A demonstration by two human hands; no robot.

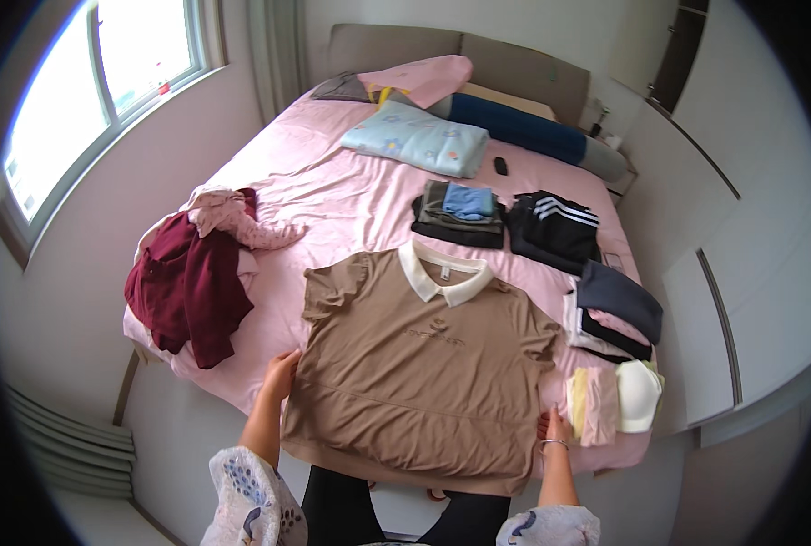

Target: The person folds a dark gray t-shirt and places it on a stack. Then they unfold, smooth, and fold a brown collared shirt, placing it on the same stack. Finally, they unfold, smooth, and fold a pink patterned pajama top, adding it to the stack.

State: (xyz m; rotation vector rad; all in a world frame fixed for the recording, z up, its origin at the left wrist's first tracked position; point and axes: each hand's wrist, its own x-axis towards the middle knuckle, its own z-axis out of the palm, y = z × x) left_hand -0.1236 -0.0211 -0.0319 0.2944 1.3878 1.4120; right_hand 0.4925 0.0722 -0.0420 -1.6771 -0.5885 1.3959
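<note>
Holding a brown shirt (pixel 423 364) by its two sides in the head view, the person has it spread face up on the near part of the bed (pixel 323 196), its white collar (pixel 467 290) pointing away and its lower hem toward the body. The left hand (pixel 282 373) is at the shirt's left side edge, its fingers narrow and apparently pinching the cloth; the right hand (pixel 556 426) is lower, nearer the hem, with curled fingers that seem to pinch the right side edge. The fingertips are partly hidden, so how much fabric each takes I cannot tell.

To spread this well, an even, light outward pull with both hands should suit the cloth, which looks soft and slightly stretchy; a hard tug would likely skew the seam across the lower front. The hands sit at unequal heights, so matching them would help keep the hem straight. Ripples show below that seam and the left sleeve (pixel 337 282) looks bunched, so both deserve smoothing outward. The right hand is just beside small folded garments (pixel 598 407) and a white bra (pixel 637 398), so short movements there would leave them undisturbed. A maroon garment (pixel 187 282) lies apart on the left.
</note>
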